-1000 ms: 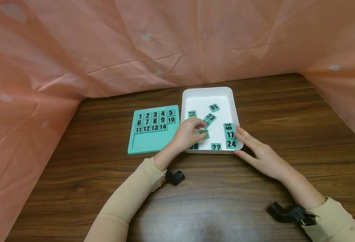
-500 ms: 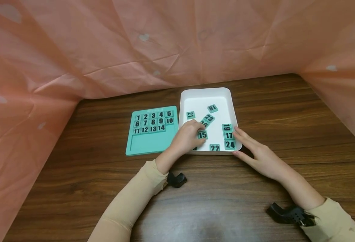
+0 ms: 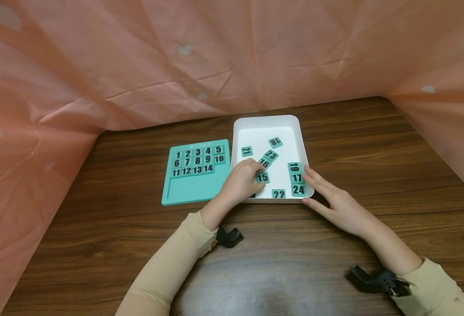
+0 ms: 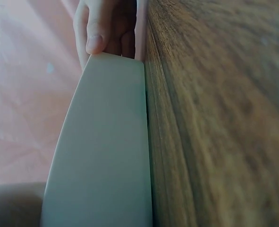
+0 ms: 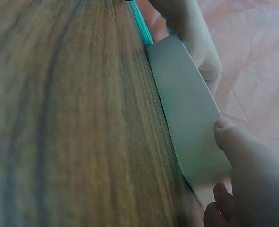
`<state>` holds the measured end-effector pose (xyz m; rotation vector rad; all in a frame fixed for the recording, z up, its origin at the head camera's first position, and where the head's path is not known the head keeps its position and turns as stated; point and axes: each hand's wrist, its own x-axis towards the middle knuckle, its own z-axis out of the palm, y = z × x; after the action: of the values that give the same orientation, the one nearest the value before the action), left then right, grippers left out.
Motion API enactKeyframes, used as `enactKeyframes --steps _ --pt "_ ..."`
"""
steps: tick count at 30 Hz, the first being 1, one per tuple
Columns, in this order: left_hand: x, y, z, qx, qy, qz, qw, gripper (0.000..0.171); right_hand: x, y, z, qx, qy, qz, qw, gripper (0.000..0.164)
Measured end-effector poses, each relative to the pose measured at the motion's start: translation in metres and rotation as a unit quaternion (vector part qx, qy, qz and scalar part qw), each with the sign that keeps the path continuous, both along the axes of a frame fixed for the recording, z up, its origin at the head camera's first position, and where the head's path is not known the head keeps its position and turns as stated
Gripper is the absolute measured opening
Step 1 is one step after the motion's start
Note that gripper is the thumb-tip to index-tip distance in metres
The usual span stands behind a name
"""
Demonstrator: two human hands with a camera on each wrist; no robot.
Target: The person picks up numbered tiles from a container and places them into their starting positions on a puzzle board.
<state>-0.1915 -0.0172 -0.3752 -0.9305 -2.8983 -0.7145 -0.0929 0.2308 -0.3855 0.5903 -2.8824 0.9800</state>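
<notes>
My left hand (image 3: 240,181) reaches into the white tray (image 3: 265,123) over its near left side. Its thumb and fingers are spread around the number tile 15 (image 3: 262,177), which lies face up. The fingertips overlap the tile 16 (image 3: 264,163), beside the tile 23 (image 3: 271,155). At the tray's near right corner, my right hand (image 3: 340,206) touches the outer wall, its fingers fairly straight. The right wrist view shows the right thumb (image 5: 226,132) on the tray's rim. A tile under the left hand is mostly hidden.
Left of the tray lies a turquoise board (image 3: 190,191) with tiles 1 to 14 in rows. Inside the tray are tiles 18 (image 3: 275,142), 21 (image 3: 246,151) and 22 (image 3: 278,193), plus a column of 19, 17 (image 3: 296,177) and 24. A pink curtain (image 3: 200,66) stands behind.
My left fingers have parted around tile 15, so its face now shows whole. The right hand stays at the tray corner. The head view has shifted slightly.
</notes>
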Motion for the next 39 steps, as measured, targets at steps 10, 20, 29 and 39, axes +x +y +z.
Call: enactKeyframes --steps 10,20,29,39 --pt "-0.001 0.001 0.0 0.01 0.004 -0.013 0.9999 0.032 -0.002 0.002 -0.001 0.004 0.002 0.001 1.0 0.064" --pt "-0.006 -0.009 0.018 0.116 -0.044 -0.041 0.9914 0.031 0.001 0.005 -0.003 0.004 0.0 0.001 1.0 0.064" --pt "-0.023 -0.049 0.045 0.146 -0.007 -0.004 0.9892 0.03 -0.002 0.007 -0.004 0.005 0.001 0.005 1.0 0.064" --pt "-0.051 -0.093 0.033 0.113 -0.027 0.047 0.9921 0.032 -0.003 0.009 -0.005 0.008 0.004 0.009 1.0 0.065"
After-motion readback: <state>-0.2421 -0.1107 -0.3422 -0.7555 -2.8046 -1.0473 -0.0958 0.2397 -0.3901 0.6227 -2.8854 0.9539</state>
